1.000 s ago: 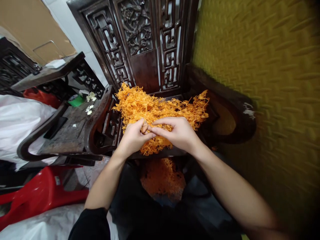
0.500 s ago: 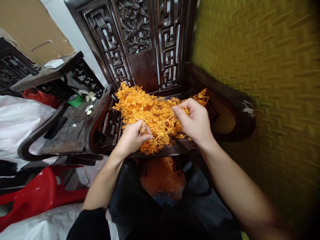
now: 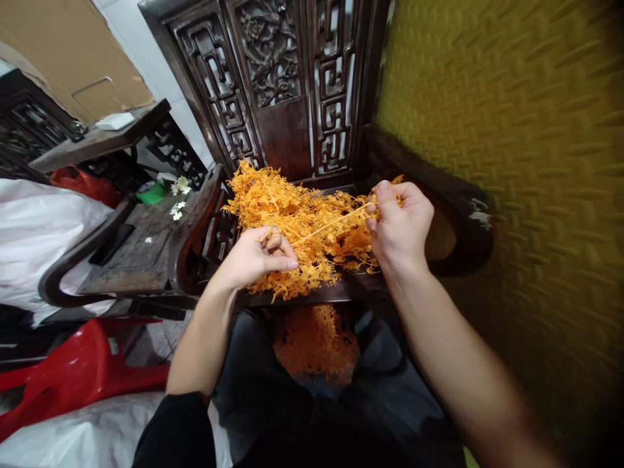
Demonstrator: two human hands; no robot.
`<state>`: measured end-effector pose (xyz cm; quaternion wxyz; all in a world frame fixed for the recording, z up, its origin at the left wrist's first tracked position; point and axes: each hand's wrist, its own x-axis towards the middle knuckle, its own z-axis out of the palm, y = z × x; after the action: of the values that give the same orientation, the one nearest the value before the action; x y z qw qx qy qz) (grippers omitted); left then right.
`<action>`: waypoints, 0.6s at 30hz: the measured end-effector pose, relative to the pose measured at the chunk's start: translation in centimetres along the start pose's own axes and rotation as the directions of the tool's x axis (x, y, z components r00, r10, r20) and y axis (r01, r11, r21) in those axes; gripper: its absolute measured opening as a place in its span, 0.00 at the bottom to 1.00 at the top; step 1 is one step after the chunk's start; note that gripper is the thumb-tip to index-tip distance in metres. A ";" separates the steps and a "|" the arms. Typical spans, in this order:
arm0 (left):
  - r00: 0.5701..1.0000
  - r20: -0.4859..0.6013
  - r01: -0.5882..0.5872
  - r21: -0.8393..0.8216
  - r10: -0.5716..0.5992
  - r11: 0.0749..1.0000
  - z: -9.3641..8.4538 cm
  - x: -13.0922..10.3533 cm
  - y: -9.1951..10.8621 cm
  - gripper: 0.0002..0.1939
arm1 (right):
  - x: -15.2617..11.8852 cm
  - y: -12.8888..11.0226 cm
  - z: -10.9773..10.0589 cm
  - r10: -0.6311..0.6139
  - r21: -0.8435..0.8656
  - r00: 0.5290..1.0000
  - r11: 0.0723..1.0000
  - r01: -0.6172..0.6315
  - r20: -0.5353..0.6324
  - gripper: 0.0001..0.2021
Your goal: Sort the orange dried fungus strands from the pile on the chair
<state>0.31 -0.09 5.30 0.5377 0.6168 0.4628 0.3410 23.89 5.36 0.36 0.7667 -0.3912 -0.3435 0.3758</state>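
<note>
In the head view I see my two bare hands, with one thin orange strand (image 3: 341, 220) drawn straight between them. My left hand (image 3: 258, 257) is curled closed on one end, with a bit of orange looped over its fingers. My right hand (image 3: 403, 224) grips the other end, fingers folded in, higher than the left and well apart from it. The strand runs above one heap (image 3: 277, 201) of tangled orange sprigs, too many to count, lying on the seat (image 3: 341, 290) of a dark carved chair. The chair's back (image 3: 285, 140) has three openwork parts: two lattices on either side of one floral carving. Below the seat's front edge, between my two knees, there is one more orange mass (image 3: 316, 341).

To my left is a second seat (image 3: 134, 272), holding one green thing (image 3: 153, 194), one flat black thing (image 3: 112, 244), two little clusters (image 3: 179, 197) of pale pieces and one loose pale piece (image 3: 148, 240). Past it are one white box (image 3: 115, 121) on a ledge (image 3: 82, 148), one red bag (image 3: 88, 185), two white bundles (image 3: 43, 240) and one red stool (image 3: 82, 370). One yellow patterned surface (image 3: 511, 130) fills my right side.
</note>
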 end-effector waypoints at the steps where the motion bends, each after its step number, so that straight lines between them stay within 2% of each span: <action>1: 1.000 0.007 -0.001 -0.029 0.001 1.000 -0.2 0.0 0.0 0.31 | -0.2 0.0 0.2 0.000 0.006 1.000 1.000 0.000 -0.004 0.18; 4: 0.999 0.045 0.013 -0.096 -0.009 0.995 -0.7 -0.1 0.0 0.32 | -0.2 0.1 0.4 -0.013 -0.003 1.000 1.000 0.013 -0.015 0.17; 7: 0.996 0.083 0.046 -0.135 -0.035 0.990 -1.4 -0.6 0.0 0.33 | 1.4 0.3 -0.5 -0.028 -0.002 0.999 1.000 0.028 -0.046 0.15; 9: 0.997 0.074 0.043 -0.158 -0.032 0.987 -2.4 -1.2 -0.2 0.34 | 3.2 0.2 -1.8 -0.016 0.022 0.990 1.000 0.019 -0.138 0.15; 11: 1.000 0.008 -0.022 -0.196 0.024 0.980 -3.6 -1.8 -0.4 0.35 | 4.4 -0.1 -2.9 0.029 0.060 0.957 0.998 -0.013 -0.288 0.17; 12: 0.997 -0.030 -0.075 -0.215 0.070 0.974 -4.2 -2.0 -0.6 0.35 | 4.5 -0.3 -3.1 0.020 0.063 0.952 0.998 -0.001 -0.307 0.17; 13: 0.991 -0.060 -0.131 -0.232 0.120 0.964 -4.6 -2.2 -0.9 0.35 | 4.2 -0.5 -3.0 0.004 0.059 0.964 0.998 0.012 -0.267 0.16; 14: 0.982 -0.083 -0.184 -0.243 0.169 0.952 -4.9 -2.2 -1.1 0.34 | 3.4 -0.8 -2.7 -0.013 0.068 0.986 0.997 0.025 -0.164 0.16; 15: 0.972 -0.099 -0.230 -0.248 0.211 0.941 -4.9 -2.1 -1.3 0.34 | 2.3 -1.0 -2.2 -0.009 0.067 1.000 0.998 0.009 0.003 0.15; 16: 0.962 -0.112 -0.269 -0.249 0.248 0.930 -4.7 -1.9 -1.6 0.33 | 1.1 -1.3 -1.5 0.004 0.056 0.988 0.998 -0.013 0.157 0.13; 18: 0.938 -0.157 -0.339 -0.236 0.309 0.910 -4.1 -1.4 -1.9 0.33 | -1.4 -2.0 0.0 0.105 0.032 0.923 0.992 -0.126 0.370 0.14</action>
<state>-4.28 0.05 4.31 0.5219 0.5885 0.3355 0.5184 23.80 3.42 1.74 0.6759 -0.3119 -0.4468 0.4961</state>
